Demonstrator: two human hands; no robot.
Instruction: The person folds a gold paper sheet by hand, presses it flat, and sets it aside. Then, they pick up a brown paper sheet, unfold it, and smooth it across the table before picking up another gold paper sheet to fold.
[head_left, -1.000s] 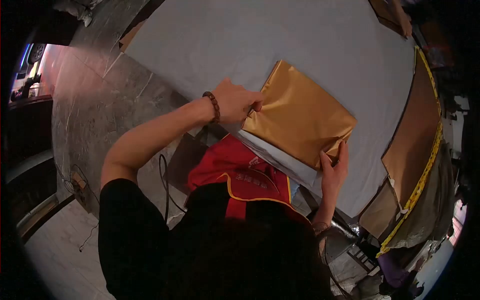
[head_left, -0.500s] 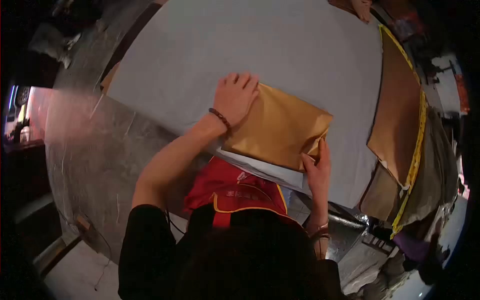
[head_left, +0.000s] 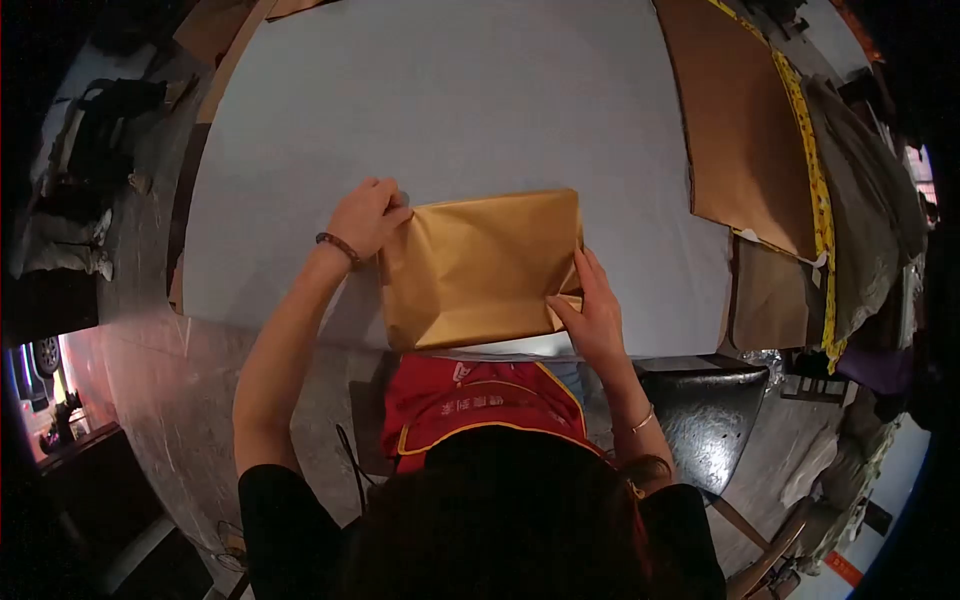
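Note:
A flat, rectangular gold-wrapped package lies near the front edge of the grey-covered table. Creases run across its gold wrapping, and a small flap folds in at the lower right end. At the package's upper left corner, my left hand has curled fingers and a thumb pinching the gold wrapping. My right hand grips the opposite end, its fingers along the outer side and its thumb over the folded flap. What is inside the wrapping is hidden.
Brown cardboard with yellow tape stands along the table's right side. A black chair is beside me on the right. I wear a red apron. Part of another person's legs and shoes shows at far left.
The package now lies squarer to me, its left end no longer tipped up. My left hand has moved from lying over its upper left corner to pinching there; my right hand stays on the right end.

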